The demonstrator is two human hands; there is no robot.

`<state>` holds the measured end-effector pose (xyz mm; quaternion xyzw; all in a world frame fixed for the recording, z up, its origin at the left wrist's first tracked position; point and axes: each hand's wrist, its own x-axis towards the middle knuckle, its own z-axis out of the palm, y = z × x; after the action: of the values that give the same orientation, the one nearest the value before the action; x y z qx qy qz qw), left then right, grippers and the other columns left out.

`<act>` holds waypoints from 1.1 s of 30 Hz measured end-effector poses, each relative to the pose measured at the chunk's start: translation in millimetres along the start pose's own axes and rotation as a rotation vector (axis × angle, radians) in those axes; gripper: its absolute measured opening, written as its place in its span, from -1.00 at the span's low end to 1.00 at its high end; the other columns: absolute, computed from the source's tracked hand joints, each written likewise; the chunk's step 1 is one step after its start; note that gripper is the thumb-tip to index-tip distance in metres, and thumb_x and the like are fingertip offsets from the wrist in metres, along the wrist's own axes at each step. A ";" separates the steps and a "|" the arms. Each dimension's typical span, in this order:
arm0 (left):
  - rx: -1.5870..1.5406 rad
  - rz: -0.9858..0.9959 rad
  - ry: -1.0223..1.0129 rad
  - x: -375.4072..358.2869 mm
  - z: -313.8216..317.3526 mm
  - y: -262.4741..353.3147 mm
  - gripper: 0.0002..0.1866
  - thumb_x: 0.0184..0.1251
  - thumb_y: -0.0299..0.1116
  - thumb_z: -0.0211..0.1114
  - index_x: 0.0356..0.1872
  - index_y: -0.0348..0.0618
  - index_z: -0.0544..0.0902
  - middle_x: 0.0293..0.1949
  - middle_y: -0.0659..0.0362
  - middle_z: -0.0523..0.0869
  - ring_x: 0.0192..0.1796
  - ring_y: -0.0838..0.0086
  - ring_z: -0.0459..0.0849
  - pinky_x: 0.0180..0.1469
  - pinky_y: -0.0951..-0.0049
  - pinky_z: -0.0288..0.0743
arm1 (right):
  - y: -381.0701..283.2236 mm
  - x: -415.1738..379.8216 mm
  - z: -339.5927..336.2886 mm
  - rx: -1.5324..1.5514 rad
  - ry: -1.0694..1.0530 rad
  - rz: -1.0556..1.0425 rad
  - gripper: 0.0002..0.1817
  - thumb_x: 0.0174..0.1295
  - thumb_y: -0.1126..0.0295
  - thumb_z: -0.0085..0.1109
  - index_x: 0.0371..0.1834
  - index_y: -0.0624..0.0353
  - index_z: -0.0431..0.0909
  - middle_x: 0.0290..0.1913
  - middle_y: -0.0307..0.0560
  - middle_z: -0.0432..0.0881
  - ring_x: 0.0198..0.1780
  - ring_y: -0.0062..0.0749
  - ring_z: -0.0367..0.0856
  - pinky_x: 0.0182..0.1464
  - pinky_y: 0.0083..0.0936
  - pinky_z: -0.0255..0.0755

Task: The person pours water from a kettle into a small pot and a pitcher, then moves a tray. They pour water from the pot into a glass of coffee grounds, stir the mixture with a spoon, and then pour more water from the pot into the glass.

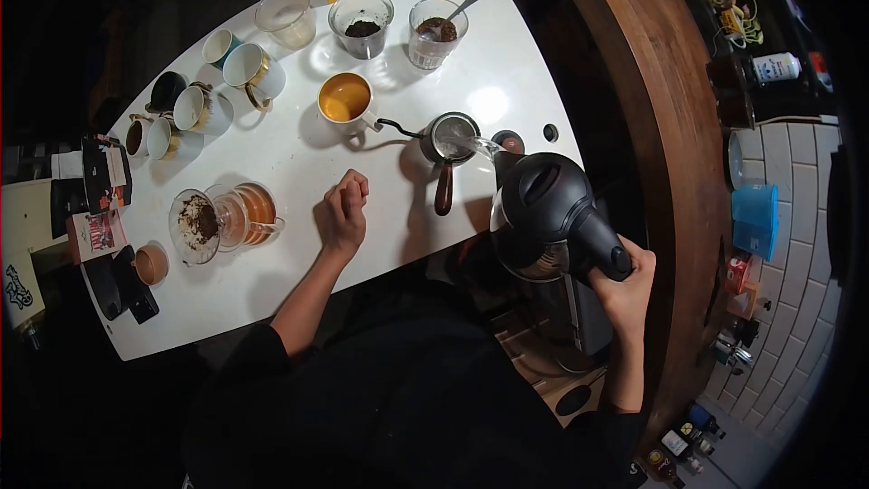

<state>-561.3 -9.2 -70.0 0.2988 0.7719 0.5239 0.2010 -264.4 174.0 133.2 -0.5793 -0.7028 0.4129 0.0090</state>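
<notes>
My right hand (626, 282) is wrapped round the handle of a black kettle (543, 208), which is tilted to the left. Water runs from its spout into a small metal pot (452, 138) with a dark wooden handle (444, 188). My left hand (346, 210) rests at the white table's front part with its fingers curled; whether anything is inside them is hidden. Beyond it stands a white cup (345, 101) with orange-brown liquid. To its left are a glass server (258, 214) holding brown liquid and a glass dripper (198, 224) with dark grounds.
Several mugs (247, 68) stand at the table's left back. Along the back edge are a clear cup (286, 18), a cup of dark grounds (362, 27) and a glass with a spoon (438, 32). A wooden counter (647, 81) runs along the right.
</notes>
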 end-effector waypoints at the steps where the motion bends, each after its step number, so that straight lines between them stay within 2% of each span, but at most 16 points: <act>1: -0.001 0.000 0.000 -0.2 0.0 -0.3 -0.51 0.55 -0.07 -0.23 -0.53 -0.22 0.34 -0.63 0.18 0.30 -0.60 0.49 0.30 -0.50 0.40 0.13 | 1.0 -0.7 1.9 -0.001 0.001 0.000 -0.50 -0.24 0.43 0.34 -0.11 0.37 0.62 -0.13 0.15 0.53 0.02 -0.14 0.49 0.07 -0.37 0.34; 3: 0.004 0.001 0.003 -0.2 0.1 -1.0 -0.49 0.55 -0.05 -0.23 -0.53 -0.21 0.34 -0.64 0.19 0.30 -0.61 0.48 0.30 -0.51 0.41 0.13 | 3.5 -2.5 8.4 -0.011 0.194 -0.144 -0.66 -0.24 0.46 0.29 -0.30 0.38 0.60 -0.35 0.06 0.54 -0.21 -0.28 0.52 -0.11 -0.44 0.35; 4: 0.003 0.002 0.003 -0.4 -0.1 -1.4 -0.49 0.55 -0.05 -0.23 -0.53 -0.21 0.34 -0.64 0.19 0.30 -0.61 0.48 0.30 -0.51 0.41 0.13 | -1.1 -2.9 7.2 -0.011 0.195 -0.144 -0.66 -0.24 0.46 0.29 -0.30 0.38 0.60 -0.35 0.06 0.54 -0.21 -0.28 0.52 -0.11 -0.44 0.35; 6: 0.050 -0.008 0.008 -0.8 -0.6 -1.9 -0.49 0.56 -0.03 -0.24 -0.53 -0.20 0.34 -0.65 0.20 0.30 -0.62 0.48 0.30 -0.51 0.41 0.12 | -13.1 -3.0 2.0 0.020 0.043 -0.075 -0.68 -0.24 0.46 0.28 -0.33 0.38 0.59 -0.38 0.04 0.53 -0.26 -0.30 0.51 -0.15 -0.46 0.35; 10: 0.028 -0.014 0.003 -1.0 -1.2 -1.1 -0.48 0.56 -0.03 -0.24 -0.53 -0.20 0.34 -0.65 0.20 0.30 -0.62 0.48 0.29 -0.51 0.41 0.12 | -2.7 -1.9 6.6 -0.011 0.190 -0.163 -0.67 -0.24 0.45 0.28 -0.33 0.38 0.59 -0.39 0.05 0.54 -0.25 -0.28 0.51 -0.14 -0.44 0.34; 12: 0.012 -0.009 0.001 -0.8 -1.2 -1.4 -0.48 0.56 -0.02 -0.24 -0.53 -0.20 0.34 -0.66 0.20 0.30 -0.61 0.48 0.29 -0.51 0.41 0.12 | -10.5 -1.8 1.2 -0.030 0.038 -0.042 -0.61 -0.24 0.44 0.29 -0.25 0.38 0.61 -0.28 0.11 0.55 -0.11 -0.21 0.50 -0.04 -0.39 0.33; 13: 0.011 -0.009 0.001 -0.6 -1.0 -2.7 -0.48 0.56 -0.02 -0.24 -0.53 -0.20 0.34 -0.66 0.20 0.30 -0.61 0.48 0.29 -0.51 0.41 0.12 | -8.1 -2.1 4.3 -0.030 0.038 -0.041 -0.61 -0.24 0.44 0.29 -0.25 0.38 0.61 -0.28 0.11 0.55 -0.11 -0.21 0.50 -0.04 -0.39 0.33; 15: -0.003 0.002 0.000 0.0 -0.3 -5.9 -0.48 0.55 -0.02 -0.24 -0.54 -0.20 0.34 -0.66 0.20 0.30 -0.61 0.48 0.28 -0.50 0.42 0.13 | -1.2 -2.5 13.0 0.012 0.256 -0.195 -0.69 -0.25 0.44 0.27 -0.37 0.37 0.59 -0.48 0.04 0.52 -0.28 -0.28 0.50 -0.16 -0.41 0.31; 16: -0.004 0.002 0.000 -0.1 -0.4 -4.8 -0.48 0.55 -0.02 -0.24 -0.54 -0.20 0.34 -0.66 0.20 0.30 -0.61 0.48 0.28 -0.50 0.42 0.13 | -1.8 -2.2 13.1 0.012 0.256 -0.195 -0.69 -0.25 0.44 0.27 -0.37 0.37 0.59 -0.48 0.04 0.52 -0.28 -0.28 0.50 -0.16 -0.41 0.31; 18: 0.001 -0.006 0.003 -0.3 -1.2 -0.6 -0.49 0.55 -0.03 -0.23 -0.54 -0.20 0.33 -0.66 0.20 0.30 -0.61 0.48 0.28 -0.49 0.42 0.13 | -4.5 -0.4 12.8 0.014 0.237 -0.268 -0.71 -0.24 0.44 0.26 -0.40 0.40 0.59 -0.56 0.00 0.50 -0.41 -0.33 0.49 -0.25 -0.45 0.32; 21: 0.010 -0.002 0.004 -0.5 -1.2 -4.0 -0.50 0.55 -0.05 -0.23 -0.54 -0.20 0.33 -0.66 0.20 0.30 -0.61 0.48 0.28 -0.49 0.42 0.14 | -15.5 -1.7 9.3 0.018 0.159 -0.236 -0.72 -0.24 0.45 0.25 -0.43 0.42 0.58 -0.63 -0.02 0.49 -0.52 -0.36 0.46 -0.35 -0.48 0.31; 28: -0.001 -0.025 -0.001 -0.7 -3.1 1.1 -0.51 0.55 -0.06 -0.22 -0.54 -0.20 0.33 -0.66 0.20 0.30 -0.60 0.48 0.29 -0.49 0.42 0.14 | -14.9 -3.1 11.1 0.004 0.197 -0.235 -0.70 -0.25 0.46 0.26 -0.40 0.45 0.58 -0.59 0.02 0.53 -0.50 -0.32 0.49 -0.33 -0.45 0.34; 30: -0.014 -0.022 0.000 -0.4 -3.2 0.9 -0.51 0.55 -0.06 -0.22 -0.54 -0.20 0.32 -0.65 0.20 0.29 -0.61 0.48 0.28 -0.49 0.42 0.13 | -10.2 -4.0 12.7 -0.061 0.244 -0.226 -0.64 -0.25 0.45 0.28 -0.33 0.45 0.60 -0.49 0.10 0.57 -0.36 -0.21 0.55 -0.22 -0.39 0.38; 31: -0.014 -0.023 -0.001 -0.8 -3.3 0.4 -0.51 0.55 -0.06 -0.22 -0.54 -0.20 0.32 -0.65 0.20 0.29 -0.61 0.48 0.28 -0.49 0.42 0.13 | -13.4 -4.3 11.1 -0.062 0.244 -0.225 -0.64 -0.25 0.45 0.28 -0.33 0.45 0.60 -0.49 0.10 0.57 -0.36 -0.21 0.55 -0.22 -0.39 0.38; 33: -0.002 -0.015 0.004 -0.6 -3.0 -0.6 -0.50 0.55 -0.05 -0.22 -0.55 -0.21 0.32 -0.65 0.20 0.29 -0.61 0.48 0.28 -0.49 0.41 0.13 | -22.7 -4.6 6.3 -0.096 0.143 -0.122 -0.59 -0.26 0.43 0.31 -0.26 0.42 0.62 -0.37 0.18 0.58 -0.20 -0.10 0.55 -0.12 -0.33 0.38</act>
<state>-562.9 -11.8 -69.5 0.2917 0.7741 0.5237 0.2038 -284.3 166.9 144.6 -0.5631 -0.7533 0.3350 0.0566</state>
